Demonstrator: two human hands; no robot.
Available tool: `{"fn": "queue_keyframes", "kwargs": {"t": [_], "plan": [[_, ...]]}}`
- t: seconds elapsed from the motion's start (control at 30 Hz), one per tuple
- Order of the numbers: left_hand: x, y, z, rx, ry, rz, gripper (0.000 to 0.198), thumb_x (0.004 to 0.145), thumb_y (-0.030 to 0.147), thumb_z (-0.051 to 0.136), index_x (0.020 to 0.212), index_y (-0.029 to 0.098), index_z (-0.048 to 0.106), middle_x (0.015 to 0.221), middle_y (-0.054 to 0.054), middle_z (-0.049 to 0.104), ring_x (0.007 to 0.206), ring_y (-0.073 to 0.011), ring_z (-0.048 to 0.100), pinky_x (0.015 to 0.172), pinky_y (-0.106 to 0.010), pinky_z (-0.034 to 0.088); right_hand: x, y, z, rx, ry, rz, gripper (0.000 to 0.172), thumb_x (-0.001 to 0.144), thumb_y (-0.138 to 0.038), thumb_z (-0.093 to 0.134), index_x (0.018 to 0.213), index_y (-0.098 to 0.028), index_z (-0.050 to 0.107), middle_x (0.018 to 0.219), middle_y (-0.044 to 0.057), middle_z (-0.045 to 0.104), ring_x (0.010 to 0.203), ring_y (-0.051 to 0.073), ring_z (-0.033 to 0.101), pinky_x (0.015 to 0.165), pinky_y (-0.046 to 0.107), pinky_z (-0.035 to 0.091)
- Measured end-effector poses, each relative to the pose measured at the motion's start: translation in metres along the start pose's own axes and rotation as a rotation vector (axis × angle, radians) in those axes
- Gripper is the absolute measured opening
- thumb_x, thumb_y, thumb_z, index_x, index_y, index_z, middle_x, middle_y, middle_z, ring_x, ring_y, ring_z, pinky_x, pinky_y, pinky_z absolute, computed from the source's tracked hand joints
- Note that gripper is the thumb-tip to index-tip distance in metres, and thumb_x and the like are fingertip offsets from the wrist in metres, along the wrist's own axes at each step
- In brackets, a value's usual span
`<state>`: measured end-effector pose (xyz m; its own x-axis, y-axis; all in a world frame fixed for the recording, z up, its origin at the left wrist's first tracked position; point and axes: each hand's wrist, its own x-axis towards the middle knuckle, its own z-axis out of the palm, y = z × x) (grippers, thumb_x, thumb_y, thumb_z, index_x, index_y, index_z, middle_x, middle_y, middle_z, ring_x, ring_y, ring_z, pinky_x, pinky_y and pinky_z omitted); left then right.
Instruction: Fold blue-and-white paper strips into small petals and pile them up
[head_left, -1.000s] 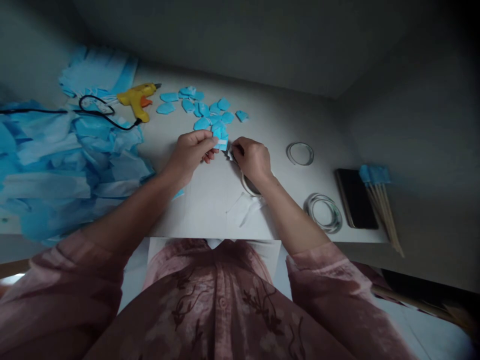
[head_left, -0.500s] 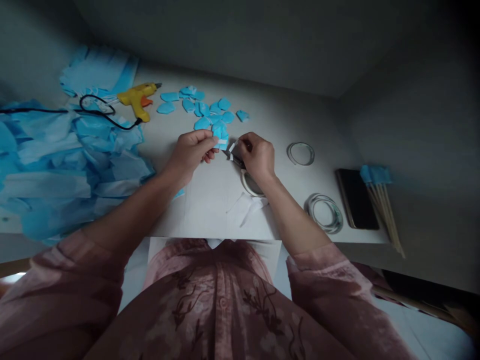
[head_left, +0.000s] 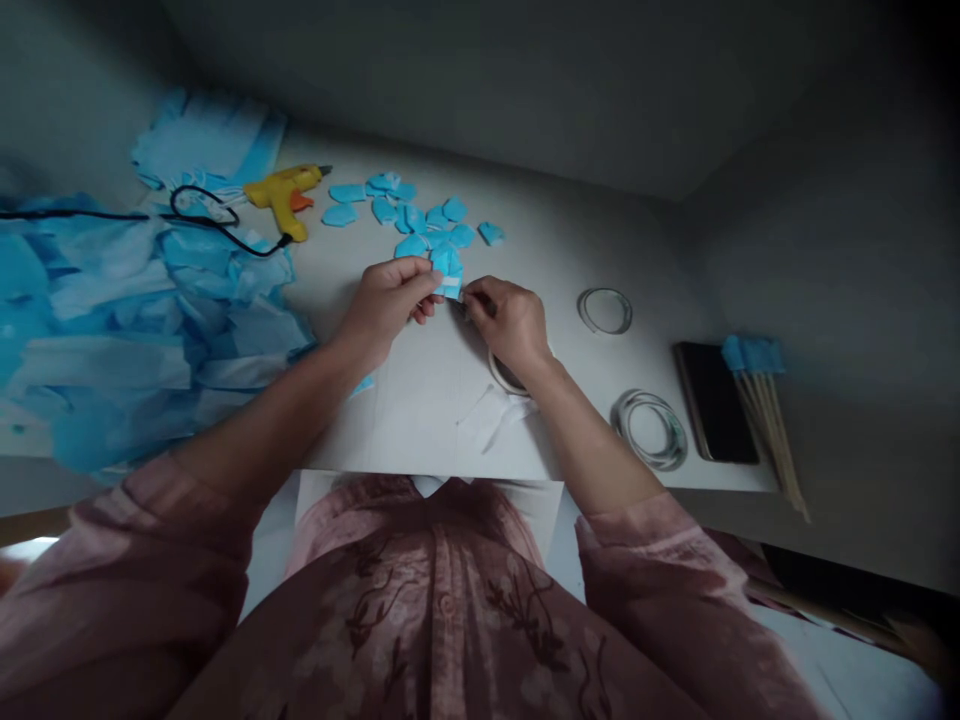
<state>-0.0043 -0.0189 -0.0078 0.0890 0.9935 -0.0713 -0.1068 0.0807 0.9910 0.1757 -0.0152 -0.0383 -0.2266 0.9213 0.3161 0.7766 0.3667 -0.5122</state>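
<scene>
My left hand (head_left: 397, 300) pinches a small folded piece of blue and white mask-like fabric (head_left: 448, 262) between thumb and fingertips. A short white strip (head_left: 451, 282) lies across its lower part. My right hand (head_left: 514, 318) is closed, thumb against fingers, at the right edge of that piece; what it pinches is hidden. Partly under the right wrist lies a roll of tape (head_left: 498, 376). Just beyond my hands, several similar folded blue pieces (head_left: 411, 218) are scattered on the table.
A yellow glue gun (head_left: 283, 195) with a black cord lies left, beside heaped blue fabric (head_left: 150, 330). White scraps (head_left: 491, 415) sit near the front edge. To the right are thin rings (head_left: 604, 311), a coil (head_left: 649, 430), a dark phone (head_left: 716, 402) and blue-tipped sticks (head_left: 766, 410).
My right hand has moved slightly left, up to the edge of the blue piece. The white strip and dark pointed tool seen by its fingers are now hidden. My left hand keeps its pinch.
</scene>
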Motion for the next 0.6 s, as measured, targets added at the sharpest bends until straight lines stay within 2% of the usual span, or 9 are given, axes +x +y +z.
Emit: {"fn": "queue_keyframes", "kwargs": {"t": [0.2, 0.37, 0.6], "plan": [[0.001, -0.0029, -0.0006, 0.003, 0.002, 0.009, 0.017, 0.087, 0.014, 0.064, 0.07, 0.016, 0.06, 0.06, 0.001, 0.059, 0.053, -0.0071, 0.054, 0.05, -0.018, 0.04, 0.0013, 0.0106, 0.004, 0.225, -0.008, 0.024, 0.019, 0.095, -0.029, 0.055, 0.095, -0.019, 0.071, 0.08, 0.001, 0.074, 0.071, 0.015, 0.063, 0.072, 0.027, 0.044], [0.0011, -0.0034, 0.0, 0.002, 0.011, -0.008, 0.016, 0.086, 0.014, 0.066, 0.071, 0.016, 0.06, 0.06, 0.001, 0.06, 0.052, -0.0067, 0.053, 0.05, -0.018, 0.039, 0.0017, 0.0083, 0.0016, 0.219, -0.029, 0.042, 0.02, 0.096, -0.032, 0.053, 0.098, -0.019, 0.068, 0.081, 0.001, 0.072, 0.07, 0.015, 0.063, 0.071, 0.026, 0.044], [0.0014, -0.0028, 0.0005, 0.019, 0.014, -0.005, 0.018, 0.085, 0.016, 0.068, 0.069, 0.016, 0.06, 0.059, 0.001, 0.059, 0.052, -0.007, 0.053, 0.05, -0.018, 0.039, 0.0018, 0.0066, 0.0013, 0.147, -0.014, 0.042, 0.018, 0.097, -0.03, 0.052, 0.096, -0.021, 0.067, 0.085, 0.002, 0.074, 0.079, 0.017, 0.064, 0.076, 0.028, 0.045]]}}
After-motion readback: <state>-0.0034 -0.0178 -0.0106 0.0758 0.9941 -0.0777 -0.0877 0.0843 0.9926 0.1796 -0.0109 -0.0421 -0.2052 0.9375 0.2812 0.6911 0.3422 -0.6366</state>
